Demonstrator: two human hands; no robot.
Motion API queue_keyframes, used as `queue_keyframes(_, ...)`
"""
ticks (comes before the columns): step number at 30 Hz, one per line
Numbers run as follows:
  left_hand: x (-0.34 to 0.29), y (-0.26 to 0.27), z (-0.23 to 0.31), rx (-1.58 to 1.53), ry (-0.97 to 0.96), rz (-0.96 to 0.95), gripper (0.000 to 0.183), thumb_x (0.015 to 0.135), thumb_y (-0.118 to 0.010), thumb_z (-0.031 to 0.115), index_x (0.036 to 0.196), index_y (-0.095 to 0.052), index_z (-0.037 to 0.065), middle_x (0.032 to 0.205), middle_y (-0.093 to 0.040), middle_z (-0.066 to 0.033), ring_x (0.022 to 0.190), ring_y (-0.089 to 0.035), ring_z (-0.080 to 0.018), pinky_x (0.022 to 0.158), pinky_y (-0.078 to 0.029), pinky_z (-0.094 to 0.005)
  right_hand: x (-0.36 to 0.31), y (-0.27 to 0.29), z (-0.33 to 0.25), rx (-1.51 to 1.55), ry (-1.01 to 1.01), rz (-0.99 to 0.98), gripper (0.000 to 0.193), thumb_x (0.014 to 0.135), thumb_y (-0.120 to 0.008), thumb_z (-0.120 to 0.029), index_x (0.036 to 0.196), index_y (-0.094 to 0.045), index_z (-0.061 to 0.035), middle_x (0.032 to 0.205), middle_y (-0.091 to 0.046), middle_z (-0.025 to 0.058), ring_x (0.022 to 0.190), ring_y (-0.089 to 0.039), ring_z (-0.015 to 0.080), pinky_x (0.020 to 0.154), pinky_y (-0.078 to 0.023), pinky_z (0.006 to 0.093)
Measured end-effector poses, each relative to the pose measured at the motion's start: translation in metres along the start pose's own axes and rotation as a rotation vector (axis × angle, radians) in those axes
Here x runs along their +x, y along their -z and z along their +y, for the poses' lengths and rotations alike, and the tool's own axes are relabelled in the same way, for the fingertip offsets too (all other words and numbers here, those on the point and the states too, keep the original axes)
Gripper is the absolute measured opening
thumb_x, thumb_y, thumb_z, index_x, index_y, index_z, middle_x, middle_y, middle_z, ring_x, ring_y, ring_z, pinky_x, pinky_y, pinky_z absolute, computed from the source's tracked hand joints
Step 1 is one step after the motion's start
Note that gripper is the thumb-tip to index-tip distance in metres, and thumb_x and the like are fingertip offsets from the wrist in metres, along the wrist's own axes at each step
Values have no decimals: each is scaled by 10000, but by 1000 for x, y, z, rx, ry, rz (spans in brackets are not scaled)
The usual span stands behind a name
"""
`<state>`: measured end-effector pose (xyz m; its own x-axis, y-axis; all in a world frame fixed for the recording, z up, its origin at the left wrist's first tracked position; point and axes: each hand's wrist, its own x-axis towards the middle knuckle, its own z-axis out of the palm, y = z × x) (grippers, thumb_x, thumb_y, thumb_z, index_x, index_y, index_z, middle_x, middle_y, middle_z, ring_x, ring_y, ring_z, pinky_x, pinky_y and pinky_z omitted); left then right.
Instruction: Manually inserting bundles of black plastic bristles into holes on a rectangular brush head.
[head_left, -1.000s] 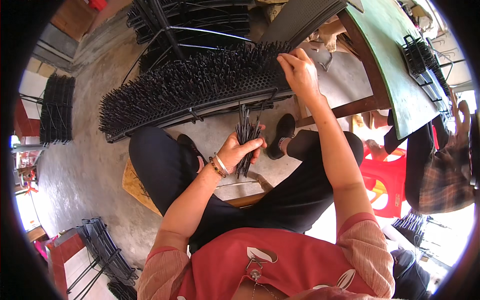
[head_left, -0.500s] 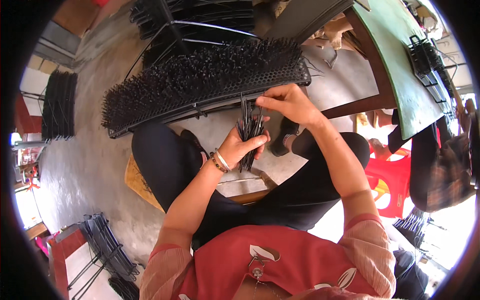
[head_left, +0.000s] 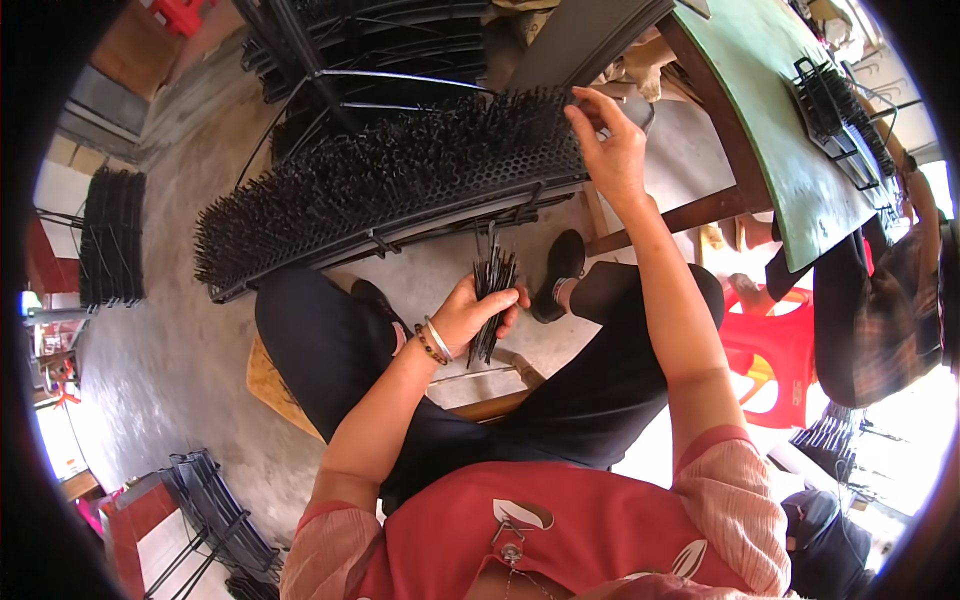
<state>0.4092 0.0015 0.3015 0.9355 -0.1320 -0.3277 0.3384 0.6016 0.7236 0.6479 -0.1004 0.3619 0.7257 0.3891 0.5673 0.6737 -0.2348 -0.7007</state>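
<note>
My left hand (head_left: pixel 473 315) is closed around a bundle of thin black rods (head_left: pixel 492 275), held upright above the gap between my knees. A long black perforated rack (head_left: pixel 470 205) lies across in front of me, its holes densely filled with short black upright pieces (head_left: pixel 370 170). At the rack's right end, my right hand (head_left: pixel 613 150) is raised with thumb and forefinger brought close together in a pinch. Whatever lies between those fingertips is too small and dark against the rack to make out.
A green-topped table (head_left: pixel 770 110) stands at the right, bearing another black rack of pieces (head_left: pixel 840 115). Below it is a red plastic stool (head_left: pixel 765 350) beside a seated person (head_left: pixel 890 330). More black racks (head_left: pixel 112 238) stand at the left, and others (head_left: pixel 215 510) at lower left.
My right hand has moved from the bundle up and away to the rack's right end. The left hand, still gripping the rods, has dropped slightly toward me.
</note>
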Motion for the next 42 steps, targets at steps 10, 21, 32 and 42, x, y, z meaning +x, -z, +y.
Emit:
queue_keyframes(10, -6, -4, 3, 37, 28, 10, 522, 911, -553, 147, 1378, -327, 87, 899, -562, -53, 609, -539, -105, 505, -473, -252, -5, -10, 10, -208, 168, 15, 242, 805, -693, -105, 1041, -653, -67, 825, -677, 103, 722, -628, 197, 714, -489, 315)
queue_keyframes(21, -8, -6, 6, 146, -31, -54, 588, 906, -577, 119, 1407, -267, 120, 850, -556, -58, 564, -533, -111, 460, -460, -258, -8, -10, 7, -517, 452, 42, 147, 780, -695, -137, 915, -686, -79, 819, -582, 41, 742, -579, 202, 662, -396, 328)
queue_keyframes(32, -9, -6, 6, 170, -31, -70, 592, 901, -587, 132, 1409, -282, 131, 815, -539, -34, 550, -524, -101, 450, -451, -254, 4, 1, -4, -556, 442, -156, 124, 809, -655, -137, 909, -682, -69, 793, -569, 51, 731, -568, 226, 658, -389, 331)
queue_keyframes(42, -9, -5, 9, 198, -66, -108, 581, 914, -569, 122, 1417, -279, 130, 815, -539, -28, 549, -515, -92, 468, -454, -249, 4, 20, -29, -116, 73, -359, 203, 830, -673, -158, 1000, -685, -47, 802, -577, 45, 651, -524, 139, 612, -434, 266)
